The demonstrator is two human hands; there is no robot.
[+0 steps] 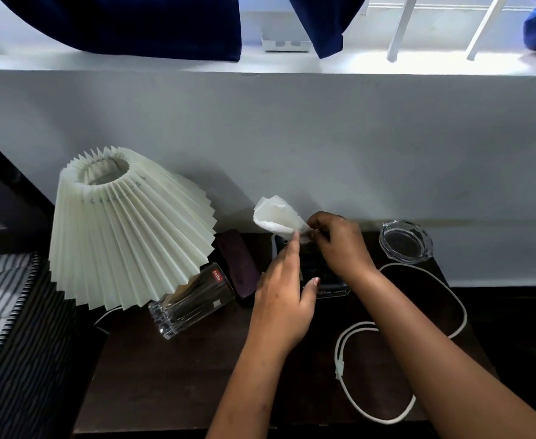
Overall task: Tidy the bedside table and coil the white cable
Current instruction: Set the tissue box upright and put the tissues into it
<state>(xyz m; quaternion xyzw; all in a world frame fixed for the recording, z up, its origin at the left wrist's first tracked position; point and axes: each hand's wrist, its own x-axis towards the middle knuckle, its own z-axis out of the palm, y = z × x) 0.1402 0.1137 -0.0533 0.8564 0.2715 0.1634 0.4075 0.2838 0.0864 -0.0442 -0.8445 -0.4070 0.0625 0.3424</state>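
1. Dark wood of the bedside table [171,391] carries everything; both forearms reach in from 5 and 6 o'clock toward its back edge.
2. Left hand [284,299] is held edge-on, fingers straight, its fingertips touching a crumpled white tissue [276,218].
3. Right hand [339,240] curls over, fingers pinched closed on the tissue's lower corner, above a dark object too hidden to identify.
4. Red "cello" label shows on a clear glass tumbler [190,301] lying on its side at 9 o'clock from the left hand.
5. White cable [401,416] sprawls uncoiled in loose loops at 4 o'clock, under the right forearm, reaching near a glass ashtray [406,243].
6. Pleated cream lampshade [127,226] tilts at 10 o'clock.
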